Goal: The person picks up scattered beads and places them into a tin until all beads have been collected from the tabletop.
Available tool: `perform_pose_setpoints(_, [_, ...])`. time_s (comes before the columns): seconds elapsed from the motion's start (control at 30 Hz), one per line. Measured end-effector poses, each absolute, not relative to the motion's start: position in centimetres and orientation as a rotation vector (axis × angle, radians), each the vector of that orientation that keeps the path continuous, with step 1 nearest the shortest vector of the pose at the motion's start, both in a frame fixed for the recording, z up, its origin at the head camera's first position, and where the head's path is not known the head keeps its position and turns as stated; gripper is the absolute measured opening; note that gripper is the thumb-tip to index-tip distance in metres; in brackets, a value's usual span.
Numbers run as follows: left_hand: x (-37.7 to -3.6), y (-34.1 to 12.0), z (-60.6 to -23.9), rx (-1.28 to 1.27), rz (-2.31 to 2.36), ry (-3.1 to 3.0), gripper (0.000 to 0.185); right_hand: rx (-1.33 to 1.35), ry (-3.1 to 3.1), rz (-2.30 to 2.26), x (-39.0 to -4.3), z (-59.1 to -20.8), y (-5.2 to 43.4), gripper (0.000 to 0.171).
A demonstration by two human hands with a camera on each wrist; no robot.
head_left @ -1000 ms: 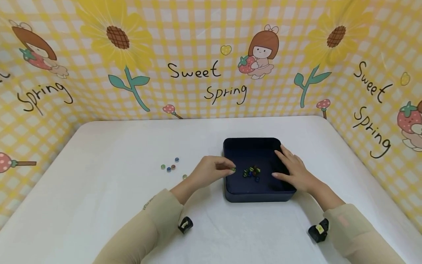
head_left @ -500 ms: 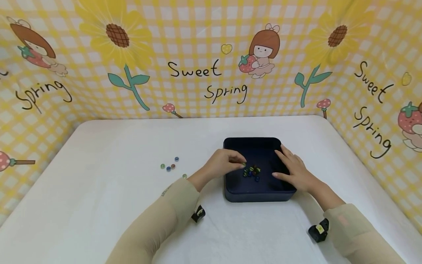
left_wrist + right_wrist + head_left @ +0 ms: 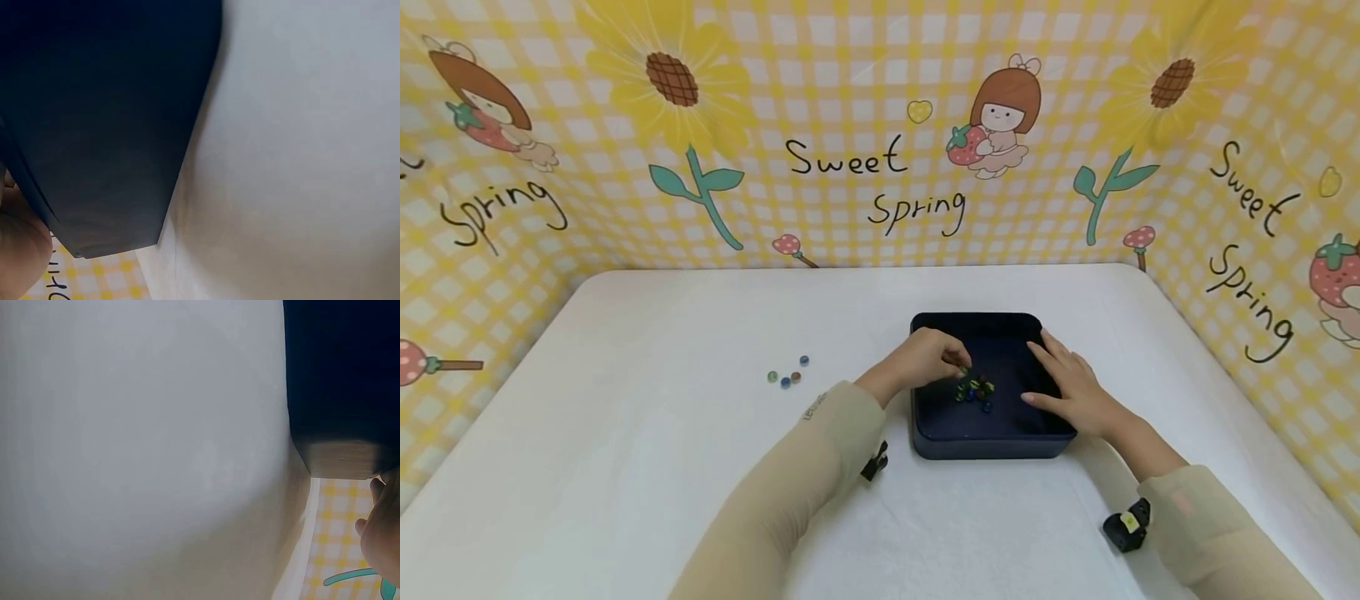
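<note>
In the head view, my left hand [image 3: 928, 357] is over the left part of a dark blue rectangular box [image 3: 996, 447]. Between its thumb and fingertips it pinches a small green glass marble [image 3: 963, 371]. Below those fingertips, a cluster of marbles [image 3: 976, 388] in green, blue and brown lies on the box floor. My right hand [image 3: 1072, 390] rests over the right rim with its fingers spread. The left wrist view has the box wall [image 3: 106, 137] with part of the left hand at the edge; the right wrist view catches some of the right hand [image 3: 382, 531].
Several loose marbles lie left of the box on the white table [image 3: 625, 433]: a green marble [image 3: 772, 377], a brown marble [image 3: 796, 377] and blue ones. A yellow checked cloth [image 3: 850, 83] stands behind and along both sides.
My left hand has moved right, from the box's left rim to over its inside, carrying the green marble. The left sleeve now hides one table marble. My right hand stays put.
</note>
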State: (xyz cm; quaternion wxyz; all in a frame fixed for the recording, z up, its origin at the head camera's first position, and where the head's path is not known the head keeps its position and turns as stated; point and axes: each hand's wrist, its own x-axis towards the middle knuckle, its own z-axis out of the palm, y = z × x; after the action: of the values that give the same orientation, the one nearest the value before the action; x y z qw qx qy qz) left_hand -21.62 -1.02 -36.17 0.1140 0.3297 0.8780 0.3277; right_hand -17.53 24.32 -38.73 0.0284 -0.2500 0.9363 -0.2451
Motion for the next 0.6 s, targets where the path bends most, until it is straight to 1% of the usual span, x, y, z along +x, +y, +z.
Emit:
perform_pose_setpoints(0.2, [-22.1,-0.3,-36.4,1.007,0.676,2.667,0.017,-0.767,2.882,-0.761,-17.4,-38.6,24.2,0.073])
perform_pose_setpoints(0.37, [-22.0,0.0,-36.7,1.101,0.432,2.742,0.018,-0.778,2.892,-0.763,-17.4,-38.7,24.2,0.073])
perform_pose_setpoints(0.6, [-21.7,0.5,-37.3,1.101,0.319,2.791,0.015,-0.769,2.88,-0.76,-17.3,-39.0,24.5,0.074])
